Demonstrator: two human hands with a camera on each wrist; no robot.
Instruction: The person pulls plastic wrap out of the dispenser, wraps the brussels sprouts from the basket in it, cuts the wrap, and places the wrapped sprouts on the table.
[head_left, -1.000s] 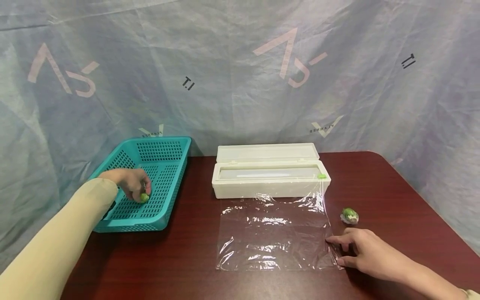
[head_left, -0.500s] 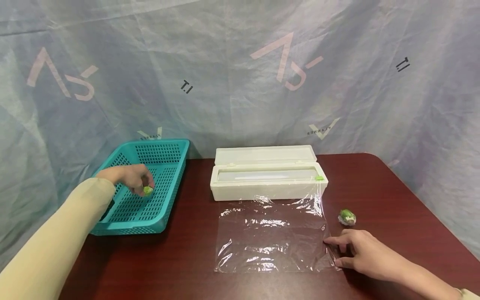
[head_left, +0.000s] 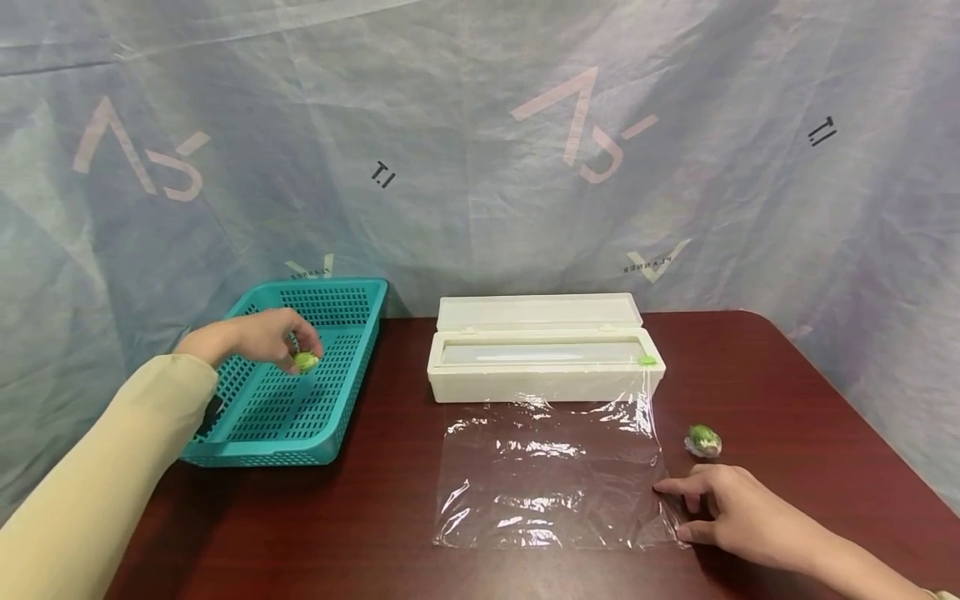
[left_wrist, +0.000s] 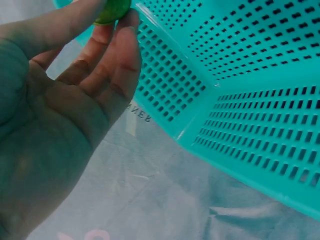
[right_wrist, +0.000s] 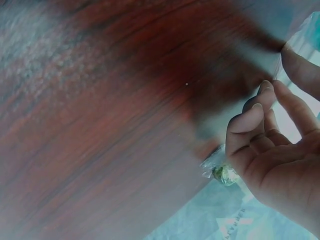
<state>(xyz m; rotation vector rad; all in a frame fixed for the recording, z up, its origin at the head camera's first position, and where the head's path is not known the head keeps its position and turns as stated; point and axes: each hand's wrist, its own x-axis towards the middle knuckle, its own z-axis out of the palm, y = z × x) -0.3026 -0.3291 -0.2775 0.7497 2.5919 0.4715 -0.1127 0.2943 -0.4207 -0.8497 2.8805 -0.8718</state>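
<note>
Two hands are at work over a dark red-brown wooden surface (head_left: 787, 392) with a smooth, slightly shiny grain. The left hand (head_left: 255, 337), coming out of a beige sleeve (head_left: 97, 483), is raised above a teal plastic basket (head_left: 341, 417). Its fingers (left_wrist: 112, 55) are curled and pinch a small round green ball (head_left: 305, 362) at the tips; in the left wrist view only a part of this green thing shows between thumb and fingertips. The basket is rectangular, with walls and bottom full of small slots in regular rows.

The right hand (head_left: 738, 512) lies low on the surface at the right edge of a thin sheet of clear plastic film (head_left: 547, 475). Its fingers are loosely bent and spread a little, and the tips press the film's wrinkled corner down; they grip nothing. The film is flat, almost square, with bright reflections on its creases. Its far edge comes out of a long white box (head_left: 543, 375), rectangular, with the lid folded back and a small green tab (head_left: 647, 361) at its right end.

Just beyond the right hand, apart from it, one more green ball wrapped in crumpled film (head_left: 703, 441) rests on the surface. Behind everything hangs a pale grey-blue cloth (head_left: 480, 125), soft and wrinkled, with printed marks.
</note>
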